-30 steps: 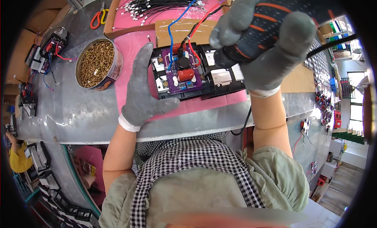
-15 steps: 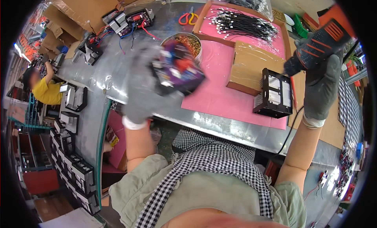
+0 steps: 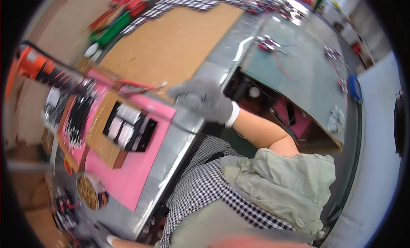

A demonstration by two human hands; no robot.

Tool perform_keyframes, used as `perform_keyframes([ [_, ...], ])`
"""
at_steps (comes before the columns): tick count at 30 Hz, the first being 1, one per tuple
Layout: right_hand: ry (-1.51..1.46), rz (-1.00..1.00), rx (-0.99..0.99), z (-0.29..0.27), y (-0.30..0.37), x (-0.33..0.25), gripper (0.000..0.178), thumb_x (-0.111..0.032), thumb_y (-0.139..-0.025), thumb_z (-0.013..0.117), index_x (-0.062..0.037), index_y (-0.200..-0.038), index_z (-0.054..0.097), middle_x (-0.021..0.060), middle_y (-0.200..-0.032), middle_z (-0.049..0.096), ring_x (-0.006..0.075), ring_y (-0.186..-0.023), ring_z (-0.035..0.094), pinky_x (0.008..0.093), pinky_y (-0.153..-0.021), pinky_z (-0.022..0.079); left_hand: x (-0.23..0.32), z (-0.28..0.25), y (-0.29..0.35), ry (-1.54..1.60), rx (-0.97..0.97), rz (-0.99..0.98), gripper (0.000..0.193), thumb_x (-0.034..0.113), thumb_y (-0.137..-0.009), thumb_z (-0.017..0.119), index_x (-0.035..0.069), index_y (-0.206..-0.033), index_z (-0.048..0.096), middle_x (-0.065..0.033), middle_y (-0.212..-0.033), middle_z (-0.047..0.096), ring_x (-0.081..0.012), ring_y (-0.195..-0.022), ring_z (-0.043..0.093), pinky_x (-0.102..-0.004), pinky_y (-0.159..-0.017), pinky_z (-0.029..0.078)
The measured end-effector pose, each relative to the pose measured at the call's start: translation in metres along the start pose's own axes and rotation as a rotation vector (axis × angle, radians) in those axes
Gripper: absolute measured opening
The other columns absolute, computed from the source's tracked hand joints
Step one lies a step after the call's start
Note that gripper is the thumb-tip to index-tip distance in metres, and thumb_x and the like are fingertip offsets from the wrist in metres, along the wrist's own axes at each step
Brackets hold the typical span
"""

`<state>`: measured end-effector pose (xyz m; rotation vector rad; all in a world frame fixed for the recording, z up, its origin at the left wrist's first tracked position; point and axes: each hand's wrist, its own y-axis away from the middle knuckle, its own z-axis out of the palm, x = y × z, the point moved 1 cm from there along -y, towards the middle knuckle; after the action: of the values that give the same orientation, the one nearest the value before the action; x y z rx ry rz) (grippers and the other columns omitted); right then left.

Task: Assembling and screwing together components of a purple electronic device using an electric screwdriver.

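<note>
My right hand [image 3: 201,101], in a grey glove with a white cuff, hovers near the bench edge beside a brown cardboard sheet [image 3: 166,45]. Blur smears its fingers, so their grip does not show. A thin red-handled tool [image 3: 139,85] lies just left of it. My left hand [image 3: 101,231] is low at the left edge of the bench, gloved and dim, its fingers hidden. The black housing with silver blocks [image 3: 128,126] rests against a cardboard box [image 3: 101,137] on the pink sheet [image 3: 128,179]. An orange and black power screwdriver [image 3: 51,70] hangs at upper left, apart from both hands.
A tub of small brass-coloured screws [image 3: 90,192] stands near the left hand. Black cables [image 3: 79,117] lie in a tray behind the box. To the right, another table [image 3: 294,64] bears a wired board [image 3: 268,44]. A green bin [image 3: 112,29] sits at the back.
The view has swung right. My right hand has left the power screwdriver and moved toward the bench edge. My left hand, which held a wired module, is now mostly out of sight at lower left.
</note>
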<state>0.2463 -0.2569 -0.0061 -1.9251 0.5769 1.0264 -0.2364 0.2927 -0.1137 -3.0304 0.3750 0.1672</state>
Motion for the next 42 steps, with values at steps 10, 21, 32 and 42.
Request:
perform_keyframes([
  [10, 1.359, 1.034, 0.239, -0.321, -0.006, 0.127, 0.130, -0.056, -0.057, 0.090, -0.0138, -0.161, 0.024, 0.0195, -0.148, 0.053, 0.0349, -0.136, 0.052, 0.0435, -0.113, 0.038, 0.147, -0.176, 0.093, -0.085, 0.512, 0.222, 0.056, 0.047, -0.096, 0.062, 0.008, -0.136, 0.055, -0.0176, -0.131, 0.060, -0.0366, -0.117, 0.058, -0.0495, -0.104, 0.045],
  [21, -0.304, 0.164, 0.191, -0.259, -0.067, 0.059, 0.098, -0.024, -0.085, 0.072, -0.0106, -0.164, 0.015, 0.0169, -0.140, 0.057, 0.0242, -0.126, 0.060, 0.0323, -0.100, 0.049, 0.191, -0.242, 0.157, 0.878, 0.804, 0.718, 0.053, 0.042, -0.101, 0.052, -0.001, -0.131, 0.054, -0.0262, -0.133, 0.058, -0.0390, -0.124, 0.058, -0.0447, -0.105, 0.047],
  [32, -1.022, -0.377, -0.185, 0.003, -0.043, -0.096, 0.119, -0.027, -0.064, 0.090, -0.0041, -0.156, 0.018, 0.0127, -0.136, 0.056, 0.0244, -0.117, 0.061, 0.0378, -0.100, 0.051, 0.383, -0.244, 0.309, 1.641, -0.887, 1.268, 0.113, 0.052, -0.082, 0.079, 0.000, -0.160, 0.016, -0.0181, -0.148, 0.045, -0.0281, -0.134, 0.048, -0.0382, -0.114, 0.037],
  [42, -0.919, 0.091, -1.136, 0.082, -0.086, -0.111, 0.110, -0.052, -0.084, 0.071, -0.0048, -0.162, 0.010, 0.0149, -0.134, 0.059, 0.0224, -0.114, 0.064, 0.0389, -0.098, 0.051, 0.291, -0.259, 0.196, 0.841, 0.735, 1.575, 0.129, 0.032, -0.067, 0.093, 0.020, -0.164, 0.009, -0.0272, -0.167, 0.010, -0.0467, -0.152, 0.024, -0.0560, -0.120, 0.028],
])
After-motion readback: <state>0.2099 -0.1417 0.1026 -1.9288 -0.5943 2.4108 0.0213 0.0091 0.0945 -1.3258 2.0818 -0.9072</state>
